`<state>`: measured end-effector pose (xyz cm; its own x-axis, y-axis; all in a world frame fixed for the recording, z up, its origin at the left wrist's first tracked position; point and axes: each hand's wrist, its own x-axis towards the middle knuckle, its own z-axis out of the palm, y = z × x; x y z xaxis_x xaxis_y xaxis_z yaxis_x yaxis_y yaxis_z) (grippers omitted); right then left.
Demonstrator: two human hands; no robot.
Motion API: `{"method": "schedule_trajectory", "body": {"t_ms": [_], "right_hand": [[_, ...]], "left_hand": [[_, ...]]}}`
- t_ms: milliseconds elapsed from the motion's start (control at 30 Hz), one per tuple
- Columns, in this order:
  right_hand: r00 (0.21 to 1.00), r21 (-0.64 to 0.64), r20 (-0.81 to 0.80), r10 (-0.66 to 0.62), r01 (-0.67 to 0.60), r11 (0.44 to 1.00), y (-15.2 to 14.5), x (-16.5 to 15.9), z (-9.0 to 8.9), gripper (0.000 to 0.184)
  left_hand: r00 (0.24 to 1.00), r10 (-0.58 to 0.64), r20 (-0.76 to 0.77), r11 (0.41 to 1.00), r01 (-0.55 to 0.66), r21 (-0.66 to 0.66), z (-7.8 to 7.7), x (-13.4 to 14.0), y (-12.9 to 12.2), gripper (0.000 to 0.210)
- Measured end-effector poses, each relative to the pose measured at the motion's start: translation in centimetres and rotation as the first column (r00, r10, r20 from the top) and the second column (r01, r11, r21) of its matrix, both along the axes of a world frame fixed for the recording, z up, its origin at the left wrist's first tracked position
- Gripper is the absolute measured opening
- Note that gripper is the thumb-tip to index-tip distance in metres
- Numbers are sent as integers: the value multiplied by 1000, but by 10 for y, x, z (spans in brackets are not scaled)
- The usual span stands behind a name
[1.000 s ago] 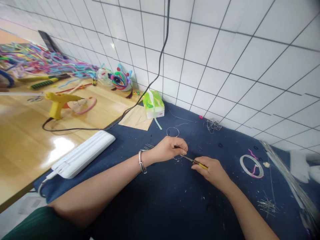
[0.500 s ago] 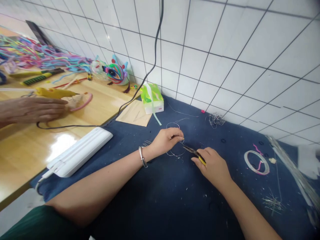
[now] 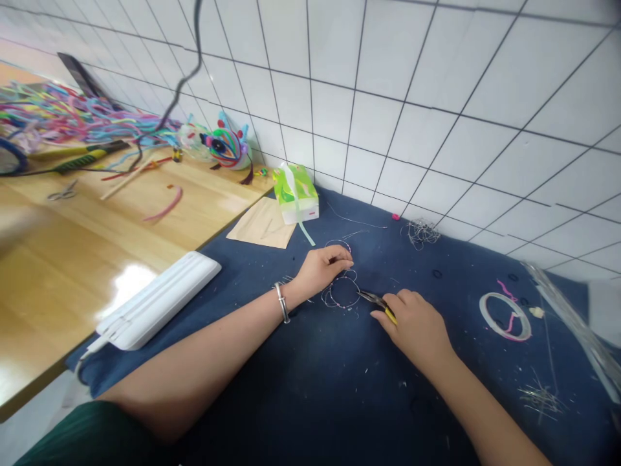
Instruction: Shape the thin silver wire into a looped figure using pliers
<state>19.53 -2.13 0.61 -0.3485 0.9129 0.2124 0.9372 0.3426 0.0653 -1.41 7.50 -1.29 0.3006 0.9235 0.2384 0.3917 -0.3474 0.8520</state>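
Observation:
My left hand (image 3: 324, 266), with a silver bangle at the wrist, has thumb and fingers pinched at the edge of a thin wire piece bent into several loops (image 3: 343, 306). Small pinkish beads dot the wire. Around the yellow handles of a pair of needle-nose pliers (image 3: 374, 298) my right hand (image 3: 414, 320) is closed. The dark plier tips point left and meet the right side of the loops, just below my left fingertips. Whether the jaws grip the wire is too small to tell. Short wire bits lie partly hidden behind my left hand.
A white power strip (image 3: 160, 301) lies left, with a green tissue pack (image 3: 297, 194) and a wooden board (image 3: 262, 223) behind. Tangled wire (image 3: 421, 233), a tape ring (image 3: 504, 317) and cut wires (image 3: 541, 398) lie right. Colourful pipe cleaners (image 3: 87, 116) cover the far-left table.
The wire loops are tipped and show more openly, with the plier tips slightly lower. At left, the other person's hand and yellow glue gun have moved away, and the black cable has swung left.

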Motion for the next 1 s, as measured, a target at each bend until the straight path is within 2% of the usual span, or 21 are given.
{"method": "schedule_trajectory", "body": {"t_ms": [200,333,600,1000], "right_hand": [[996,54,55,76,-79,995,2,4,-2,29],[993,90,47,110,-114,989,2,8,-3,30],[999,22,22,32,-33,999,1,0,3,34],[995,106,81,60,-68,992,-1,0,3,33]], "left_hand": [[998,47,31,999,-47,5,-2,0,3,9],[999,42,-18,999,-42,-4,-3,-2,4,9],[991,72,-112,997,-69,29,-3,-3,3,8],[991,23,-128,999,-26,-25,-4,-6,4,9]]}}
